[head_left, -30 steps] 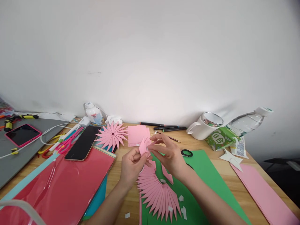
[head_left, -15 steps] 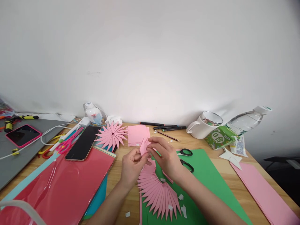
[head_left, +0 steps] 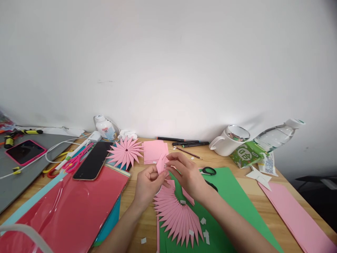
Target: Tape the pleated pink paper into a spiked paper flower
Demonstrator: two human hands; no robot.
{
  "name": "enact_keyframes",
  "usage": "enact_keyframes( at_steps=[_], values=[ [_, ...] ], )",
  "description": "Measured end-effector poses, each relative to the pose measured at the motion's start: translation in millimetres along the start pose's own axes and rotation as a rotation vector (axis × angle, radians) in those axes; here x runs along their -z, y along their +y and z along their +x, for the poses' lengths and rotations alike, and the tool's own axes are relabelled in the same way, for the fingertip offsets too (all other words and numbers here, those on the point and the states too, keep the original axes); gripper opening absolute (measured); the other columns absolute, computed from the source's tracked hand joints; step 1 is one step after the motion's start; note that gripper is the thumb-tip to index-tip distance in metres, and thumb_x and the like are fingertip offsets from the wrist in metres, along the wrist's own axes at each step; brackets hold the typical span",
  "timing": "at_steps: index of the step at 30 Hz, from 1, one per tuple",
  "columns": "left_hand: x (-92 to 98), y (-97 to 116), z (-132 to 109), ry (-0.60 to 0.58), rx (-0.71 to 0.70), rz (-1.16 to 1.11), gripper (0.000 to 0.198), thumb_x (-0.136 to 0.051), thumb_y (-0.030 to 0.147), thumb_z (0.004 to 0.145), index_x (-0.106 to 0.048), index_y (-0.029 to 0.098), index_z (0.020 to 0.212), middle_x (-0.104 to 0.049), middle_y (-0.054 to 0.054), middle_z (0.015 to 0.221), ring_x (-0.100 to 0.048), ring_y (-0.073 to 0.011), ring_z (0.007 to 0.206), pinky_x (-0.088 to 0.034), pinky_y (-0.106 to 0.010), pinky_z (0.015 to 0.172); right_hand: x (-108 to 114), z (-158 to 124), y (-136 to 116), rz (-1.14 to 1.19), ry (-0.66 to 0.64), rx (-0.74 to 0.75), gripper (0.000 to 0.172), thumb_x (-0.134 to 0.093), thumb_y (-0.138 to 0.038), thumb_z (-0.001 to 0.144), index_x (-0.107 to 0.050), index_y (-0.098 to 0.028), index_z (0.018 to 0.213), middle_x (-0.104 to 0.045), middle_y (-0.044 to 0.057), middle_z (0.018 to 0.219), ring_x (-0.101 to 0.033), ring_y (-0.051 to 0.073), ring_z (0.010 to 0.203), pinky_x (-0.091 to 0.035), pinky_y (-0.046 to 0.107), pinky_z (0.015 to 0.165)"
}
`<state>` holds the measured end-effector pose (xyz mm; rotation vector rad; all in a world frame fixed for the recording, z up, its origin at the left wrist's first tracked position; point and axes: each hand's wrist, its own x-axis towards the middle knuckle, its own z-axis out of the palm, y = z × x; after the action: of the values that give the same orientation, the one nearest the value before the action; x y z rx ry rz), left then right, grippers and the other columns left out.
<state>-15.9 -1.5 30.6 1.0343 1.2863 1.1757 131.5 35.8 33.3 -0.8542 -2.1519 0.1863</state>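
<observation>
Between my hands, above the middle of the table, is a small folded piece of pink paper (head_left: pixel 160 164) with pointed tips. My left hand (head_left: pixel 149 184) pinches its lower left side. The fingertips of my right hand (head_left: pixel 186 172) close on its right edge, partly hiding it. Below them, a fan of joined pink paper points (head_left: pixel 180 219) lies curved on the green sheet (head_left: pixel 231 203). Beyond my left hand rests a finished pink paper star wheel (head_left: pixel 126 150), beside a stack of pink paper squares (head_left: pixel 154 151).
Black-handled scissors (head_left: pixel 209 171) lie partly under my right arm. Markers (head_left: pixel 191 144) and a pencil (head_left: pixel 189 153) lie by the wall. A white mug (head_left: pixel 226 142) and tilted bottle (head_left: pixel 276 137) stand right. Left are a phone (head_left: pixel 93 161), pink scissors (head_left: pixel 76 160) and red sheets (head_left: pixel 71 207).
My right hand has shifted slightly and its wrist now covers more of the scissors. Both hands still hold the folded pink paper in nearly the same place.
</observation>
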Motion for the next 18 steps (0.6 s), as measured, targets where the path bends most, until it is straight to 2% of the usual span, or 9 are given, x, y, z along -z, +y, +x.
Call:
enact_keyframes(
  at_steps=[6,13,18],
  values=[
    [-0.8,2,1,-0.016,0.034,-0.046,0.043,-0.075,0.047,0.061,-0.042,0.019,0.057,-0.068,-0.001,0.052,-0.065,-0.0181,0.044,-0.040,-0.020,0.042,-4,-6,0,-0.112,-0.043,0.031,0.017,-0.041,-0.014,0.092,-0.058,-0.016,0.092,-0.059,0.013,0.101,-0.061,0.020,0.084,-0.054,0.032,0.065],
    [1.8,-3,2,0.002,0.042,-0.012,0.044,-0.074,0.048,0.064,-0.042,0.019,0.057,-0.067,-0.002,0.050,-0.055,-0.0121,0.033,-0.028,-0.017,0.033,-8,-7,3,-0.071,-0.087,0.022,0.015,-0.041,-0.013,0.092,-0.056,-0.016,0.095,-0.058,0.013,0.101,-0.060,0.021,0.087,-0.053,0.033,0.070],
    [4.9,-8,5,-0.018,0.060,0.014,0.038,-0.073,0.046,0.067,-0.048,0.017,0.062,-0.069,-0.004,0.056,-0.060,-0.0138,0.039,-0.028,-0.015,0.033,-8,-4,4,-0.038,-0.053,0.005,0.016,-0.040,-0.014,0.093,-0.056,-0.015,0.092,-0.058,0.012,0.099,-0.061,0.019,0.084,-0.053,0.031,0.067]
  ],
)
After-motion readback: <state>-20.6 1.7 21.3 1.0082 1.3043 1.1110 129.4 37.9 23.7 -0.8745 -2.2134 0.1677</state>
